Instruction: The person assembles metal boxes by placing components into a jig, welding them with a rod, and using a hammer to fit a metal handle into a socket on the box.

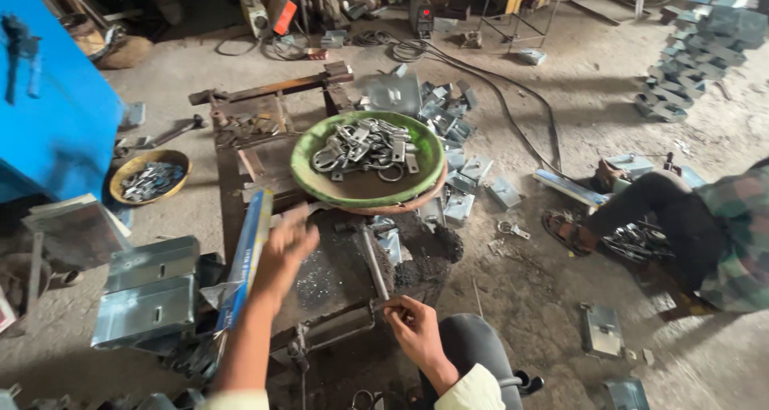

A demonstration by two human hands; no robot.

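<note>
Reaching forward over the work stand, the left hand (290, 240) was blurred, its forearm stretched out from the lower edge; whether its grip was spread or closed I could not tell. It hung just beside a blue bar (248, 254) leaning up from the lower left. Right hand (414, 328) sat low, wrist bent, fingers wrapped around the near end of a steel rod (373, 262) that ran up toward a green bowl (304, 166) of metal clasps (364, 144). Folded sheet-metal boxes (148, 290) lay left of the stand. Another person's leg (641, 206) stretched across the floor at right.
</note>
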